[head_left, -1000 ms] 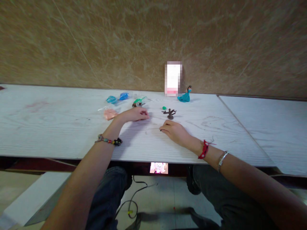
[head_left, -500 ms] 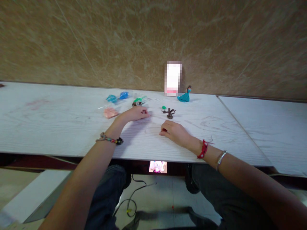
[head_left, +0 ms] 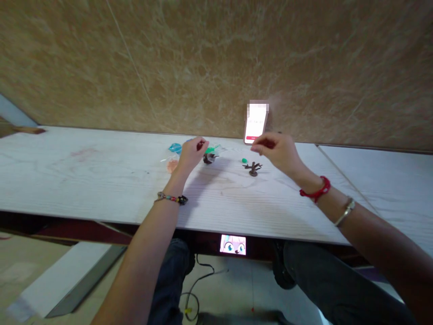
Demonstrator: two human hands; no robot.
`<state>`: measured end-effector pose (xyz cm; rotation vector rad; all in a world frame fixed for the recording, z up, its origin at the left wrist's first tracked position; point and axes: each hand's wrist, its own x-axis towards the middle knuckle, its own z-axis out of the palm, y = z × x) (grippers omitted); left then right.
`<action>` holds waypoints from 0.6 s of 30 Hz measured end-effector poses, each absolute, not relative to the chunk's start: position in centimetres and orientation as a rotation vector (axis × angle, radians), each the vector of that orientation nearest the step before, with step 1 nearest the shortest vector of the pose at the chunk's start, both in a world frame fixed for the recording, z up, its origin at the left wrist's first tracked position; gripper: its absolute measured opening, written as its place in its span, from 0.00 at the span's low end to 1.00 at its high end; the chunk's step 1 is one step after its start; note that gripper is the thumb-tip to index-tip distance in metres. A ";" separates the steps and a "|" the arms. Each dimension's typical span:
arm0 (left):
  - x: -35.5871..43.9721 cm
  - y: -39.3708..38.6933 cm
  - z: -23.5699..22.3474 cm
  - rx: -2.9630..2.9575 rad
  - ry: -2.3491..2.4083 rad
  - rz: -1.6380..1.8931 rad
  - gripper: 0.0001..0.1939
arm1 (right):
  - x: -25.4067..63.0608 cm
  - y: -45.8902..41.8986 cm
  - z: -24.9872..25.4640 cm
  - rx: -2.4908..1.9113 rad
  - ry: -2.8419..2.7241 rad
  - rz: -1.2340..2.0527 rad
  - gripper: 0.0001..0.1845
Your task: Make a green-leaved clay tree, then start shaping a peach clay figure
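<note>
My left hand (head_left: pixel 192 155) is raised above the table, fingers curled together by the clay bags; anything pinched in them is too small to make out. My right hand (head_left: pixel 280 153) hovers in front of the phone with thumb and fingertips together, and I cannot make out what they hold. Between and below the hands stands a small brown clay tree (head_left: pixel 253 169) with bare branches. A green clay ball (head_left: pixel 244 160) lies just behind it. Beside my left hand are a green clay bag (head_left: pixel 210 150) and a dark brown lump (head_left: pixel 208 159). My right hand mostly hides the teal-dressed figurine.
A lit phone (head_left: pixel 255 123) leans against the marbled wall (head_left: pixel 203 67). Left of my left hand lie a light-blue clay bag (head_left: pixel 175 148) and a peach clay bag (head_left: pixel 171 166). Below the white table's edge (head_left: pixel 152 221) a second lit screen (head_left: pixel 233 244) shows a cartoon.
My right hand has risen from in front of the tree to before the phone, covering the figurine. My left hand has lifted and moved left, toward the bags. The view has shifted slightly.
</note>
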<state>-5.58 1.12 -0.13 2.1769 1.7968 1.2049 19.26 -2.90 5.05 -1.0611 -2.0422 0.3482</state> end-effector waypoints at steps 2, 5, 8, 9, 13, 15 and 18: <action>-6.6 1.4 -0.6 2.231 1.778 1.114 0.15 | 17.2 -0.9 7.0 -1.043 -2.083 0.319 0.09; -8.0 1.6 -1.5 2.324 1.624 0.856 0.27 | 13.2 1.6 7.6 -1.161 -2.292 0.234 0.08; -8.6 1.8 -2.0 2.346 1.572 0.688 0.34 | 9.8 3.1 6.0 -1.294 -2.471 0.171 0.11; -8.6 1.9 -2.1 2.342 1.581 0.656 0.33 | 9.1 3.4 5.3 -1.332 -2.511 0.170 0.13; -8.1 2.2 -1.8 2.395 1.585 0.589 0.23 | 7.9 3.8 3.4 -1.343 -2.560 0.139 0.09; -7.7 2.1 -1.6 2.429 1.589 0.571 0.18 | 7.8 3.9 3.0 -1.371 -2.503 0.138 0.10; -7.4 1.9 -1.4 2.416 1.621 0.552 0.13 | 7.5 4.0 2.5 -1.428 -2.425 0.168 0.10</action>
